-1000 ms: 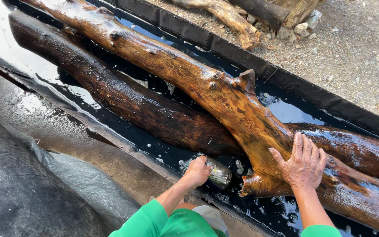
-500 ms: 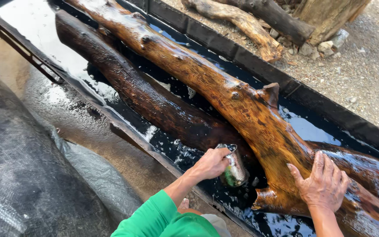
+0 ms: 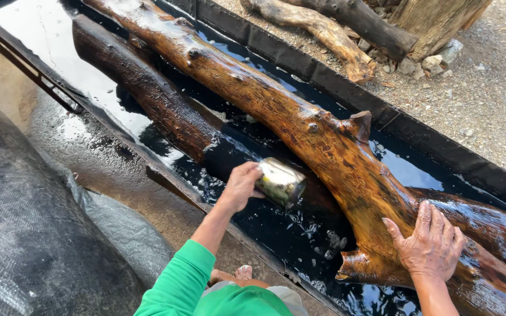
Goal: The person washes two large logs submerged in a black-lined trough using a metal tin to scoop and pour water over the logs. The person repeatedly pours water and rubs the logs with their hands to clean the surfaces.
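The long black trough (image 3: pixel 346 88) runs from eleven o'clock down to five o'clock across the view, a shallow metal-edged trough filled with dark, glossy liquid, and the two logs lie in it lengthwise. The larger, an orange-brown log (image 3: pixel 300 126) with knot stubs and a forked butt end, sits on the far side; it looks heavy and rigid, its surface wet and shining, so it is likely slippery and best steadied with a flat palm on top or held by a stub rather than gripped around. The right hand (image 3: pixel 431 246) does just that at four o'clock — fingers spread flat, open, pressing on the wet wood near the butt, closing on nothing. The darker log (image 3: pixel 147 93) lies beside it on the near side, half soaked and equally slick by the look of it. At nine o'clock a grey woven tarp (image 3: pixel 24 234) covers the ground, and dry logs (image 3: pixel 323 29) rest on gravel at one o'clock. Smallest is the tin can (image 3: pixel 281 182) near the centre, just above the liquid and close to the dark log: a light, stiff cylinder, tilted on its side, with a pale yellowish-green label band wrapped round it — wet, so easy to lose. The left hand (image 3: pixel 240 186) is closed round its base end.
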`<state>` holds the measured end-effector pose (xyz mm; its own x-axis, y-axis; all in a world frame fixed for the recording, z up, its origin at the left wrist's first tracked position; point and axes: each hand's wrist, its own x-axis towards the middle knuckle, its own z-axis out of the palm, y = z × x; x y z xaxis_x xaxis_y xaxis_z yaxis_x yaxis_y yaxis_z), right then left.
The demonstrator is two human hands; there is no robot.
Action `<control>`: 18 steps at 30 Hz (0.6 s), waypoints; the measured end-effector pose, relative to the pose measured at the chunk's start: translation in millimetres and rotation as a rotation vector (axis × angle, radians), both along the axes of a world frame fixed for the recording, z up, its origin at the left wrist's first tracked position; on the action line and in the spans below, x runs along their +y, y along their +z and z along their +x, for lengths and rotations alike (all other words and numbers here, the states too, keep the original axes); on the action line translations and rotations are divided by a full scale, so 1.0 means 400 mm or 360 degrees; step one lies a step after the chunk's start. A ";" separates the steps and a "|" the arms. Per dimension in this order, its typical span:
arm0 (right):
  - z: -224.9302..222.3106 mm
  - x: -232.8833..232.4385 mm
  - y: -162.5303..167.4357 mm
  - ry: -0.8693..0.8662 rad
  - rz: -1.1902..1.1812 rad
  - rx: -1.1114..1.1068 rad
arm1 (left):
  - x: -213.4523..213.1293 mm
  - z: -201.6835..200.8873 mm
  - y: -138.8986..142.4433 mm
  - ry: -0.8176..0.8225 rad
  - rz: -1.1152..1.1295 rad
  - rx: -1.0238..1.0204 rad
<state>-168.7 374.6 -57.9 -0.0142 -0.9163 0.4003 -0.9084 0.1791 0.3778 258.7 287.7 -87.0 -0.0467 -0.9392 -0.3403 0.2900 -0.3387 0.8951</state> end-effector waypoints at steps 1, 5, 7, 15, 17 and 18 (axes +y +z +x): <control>0.003 0.001 0.003 0.0005 -0.0015 -0.0007 | -0.005 0.014 0.006 0.0026 0.0048 0.0086; 0.010 -0.001 0.011 0.0022 -0.0051 -0.0057 | -0.011 0.036 0.033 0.0178 0.0020 0.0353; 0.007 0.001 0.016 0.0042 -0.0066 -0.0077 | -0.003 0.020 0.037 0.0147 0.0004 0.0466; -0.001 0.010 0.041 0.0087 -0.0072 -0.0124 | 0.171 -0.199 -0.049 -0.0360 0.0402 0.0433; 0.001 0.014 0.044 0.0094 -0.0081 -0.0172 | 0.200 -0.240 -0.070 -0.0451 0.0559 0.0286; 0.000 0.015 0.046 0.0099 -0.0084 -0.0194 | 0.211 -0.253 -0.078 -0.0496 0.0637 0.0214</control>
<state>-168.8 380.6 -39.5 -0.0096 -0.8945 0.4469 -0.9569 0.1380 0.2556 157.5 372.3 -118.2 -0.3713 -0.6713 -0.6414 0.2245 -0.7352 0.6396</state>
